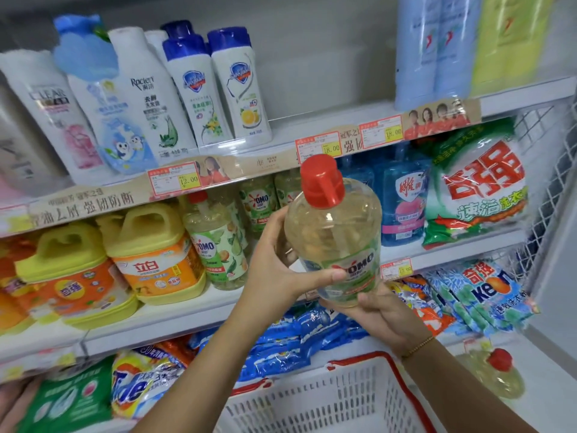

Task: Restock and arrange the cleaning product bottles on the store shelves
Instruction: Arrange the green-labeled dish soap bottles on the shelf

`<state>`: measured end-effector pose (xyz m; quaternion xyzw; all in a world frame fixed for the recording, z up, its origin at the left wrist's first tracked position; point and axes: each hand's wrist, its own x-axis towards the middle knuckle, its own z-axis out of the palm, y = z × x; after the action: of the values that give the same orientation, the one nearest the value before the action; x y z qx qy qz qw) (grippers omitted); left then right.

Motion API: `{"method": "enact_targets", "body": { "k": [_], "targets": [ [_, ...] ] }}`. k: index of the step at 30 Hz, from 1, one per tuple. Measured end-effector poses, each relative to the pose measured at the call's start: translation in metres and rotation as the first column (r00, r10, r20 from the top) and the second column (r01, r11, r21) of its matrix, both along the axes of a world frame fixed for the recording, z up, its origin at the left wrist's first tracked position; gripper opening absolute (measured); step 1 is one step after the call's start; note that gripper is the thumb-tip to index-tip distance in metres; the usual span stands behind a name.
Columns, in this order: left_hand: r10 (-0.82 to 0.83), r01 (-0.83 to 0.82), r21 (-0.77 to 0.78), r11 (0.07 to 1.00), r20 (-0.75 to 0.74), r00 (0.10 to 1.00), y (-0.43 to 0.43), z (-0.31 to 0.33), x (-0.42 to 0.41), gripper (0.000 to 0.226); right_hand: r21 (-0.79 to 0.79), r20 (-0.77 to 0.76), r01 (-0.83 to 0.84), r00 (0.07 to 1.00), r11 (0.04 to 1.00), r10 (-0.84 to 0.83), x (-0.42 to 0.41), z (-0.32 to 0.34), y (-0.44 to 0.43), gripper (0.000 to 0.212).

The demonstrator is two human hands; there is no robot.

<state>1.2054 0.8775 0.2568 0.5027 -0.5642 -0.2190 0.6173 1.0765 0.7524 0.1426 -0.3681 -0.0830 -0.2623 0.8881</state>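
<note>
I hold a clear OMO bottle (335, 235) of pale yellow liquid with a red cap in front of the middle shelf (199, 310). My left hand (281, 260) grips its left side, thumb across the label. My right hand (374, 310) cups its base from below. Several matching OMO bottles (218, 242) stand on the middle shelf behind it, left of a gap. Another red-capped bottle (496, 373) lies on the white surface at the lower right.
A white basket with red rim (315, 398) sits below my arms. Yellow-orange jugs (156, 254) fill the shelf's left, blue bottles (402, 198) and a detergent bag (480, 182) its right. Shampoo bottles (187, 85) line the upper shelf. Detergent bags (290, 339) lie on the lower shelf.
</note>
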Motion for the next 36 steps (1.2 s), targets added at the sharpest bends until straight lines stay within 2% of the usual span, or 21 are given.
{"method": "enact_targets", "body": {
  "k": [4, 8, 10, 12, 15, 17, 20, 23, 24, 25, 27, 28, 29, 32, 34, 36],
  "targets": [
    [0.019, -0.019, 0.004, 1.0, 0.001, 1.0, 0.008, 0.01, 0.002, 0.09, 0.015, -0.093, -0.007, 0.996, 1.0, 0.008, 0.002, 0.006, 0.017, 0.089],
    [-0.111, 0.108, -0.03, 0.994, -0.141, 0.984, 0.017, 0.028, 0.027, 0.092, 0.05, -0.027, -0.102, 0.994, 0.994, 0.103, 0.007, 0.024, 0.038, 0.07],
    [-0.215, 0.207, -0.061, 0.977, -0.196, 0.957, 0.02, 0.031, 0.043, 0.08, 0.058, -0.04, -0.135, 0.99, 0.989, 0.137, 0.011, 0.038, 0.052, 0.064],
    [-0.28, 0.276, -0.052, 0.96, -0.221, 0.934, 0.022, 0.029, 0.053, 0.068, 0.057, -0.059, -0.17, 0.983, 0.984, 0.173, 0.014, 0.053, 0.066, 0.067],
    [-0.329, 0.337, -0.025, 0.941, -0.302, 0.895, 0.023, 0.025, 0.059, 0.082, 0.052, -0.125, -0.218, 0.967, 0.975, 0.223, 0.018, 0.069, 0.079, 0.073],
    [-0.345, 0.35, -0.046, 0.936, -0.329, 0.879, 0.025, 0.026, 0.059, 0.074, 0.046, -0.149, -0.251, 0.955, 0.967, 0.255, 0.02, 0.073, 0.084, 0.077],
    [-0.351, 0.33, -0.12, 0.936, -0.34, 0.873, 0.025, 0.03, 0.055, 0.064, 0.006, -0.209, -0.172, 0.963, 0.985, 0.17, 0.024, 0.077, 0.092, 0.07],
    [-0.385, 0.31, -0.23, 0.922, -0.489, 0.783, 0.024, 0.037, 0.058, 0.067, -0.089, -0.22, 0.03, 0.974, 0.996, -0.049, 0.022, 0.086, 0.091, 0.076],
    [-0.395, 0.297, -0.263, 0.918, -0.525, 0.754, 0.024, 0.04, 0.059, 0.07, -0.212, -0.197, 0.131, 0.965, 0.968, -0.173, 0.02, 0.089, 0.09, 0.077],
    [-0.39, 0.274, -0.285, 0.919, -0.544, 0.743, 0.024, 0.042, 0.061, 0.074, -0.386, -0.159, 0.246, 0.932, 0.889, -0.326, 0.018, 0.092, 0.09, 0.078],
    [-0.321, 0.188, -0.285, 0.94, -0.547, 0.773, 0.024, 0.048, 0.061, 0.079, -0.655, -0.031, 0.428, 0.808, 0.623, -0.588, 0.017, 0.095, 0.09, 0.088],
    [-0.267, 0.138, -0.266, 0.954, -0.544, 0.796, 0.023, 0.049, 0.059, 0.08, -0.716, 0.034, 0.487, 0.739, 0.5, -0.672, 0.019, 0.093, 0.091, 0.09],
    [-0.208, 0.088, -0.238, 0.967, -0.546, 0.811, 0.022, 0.05, 0.055, 0.082, -0.732, 0.085, 0.539, 0.68, 0.418, -0.729, 0.023, 0.091, 0.092, 0.09],
    [-0.046, -0.028, -0.115, 0.993, -0.591, 0.805, 0.019, 0.045, 0.04, 0.095, -0.684, 0.123, 0.646, 0.561, 0.339, -0.819, 0.032, 0.079, 0.089, 0.084],
    [-0.018, -0.029, -0.062, 0.998, -0.644, 0.765, 0.02, 0.04, 0.035, 0.098, -0.68, 0.116, 0.667, 0.509, 0.306, -0.853, 0.032, 0.076, 0.084, 0.082],
    [-0.018, -0.015, -0.046, 0.999, -0.637, 0.771, 0.022, 0.036, 0.037, 0.094, -0.62, 0.105, 0.685, 0.555, 0.382, -0.825, 0.029, 0.077, 0.076, 0.08]
  ]
}}
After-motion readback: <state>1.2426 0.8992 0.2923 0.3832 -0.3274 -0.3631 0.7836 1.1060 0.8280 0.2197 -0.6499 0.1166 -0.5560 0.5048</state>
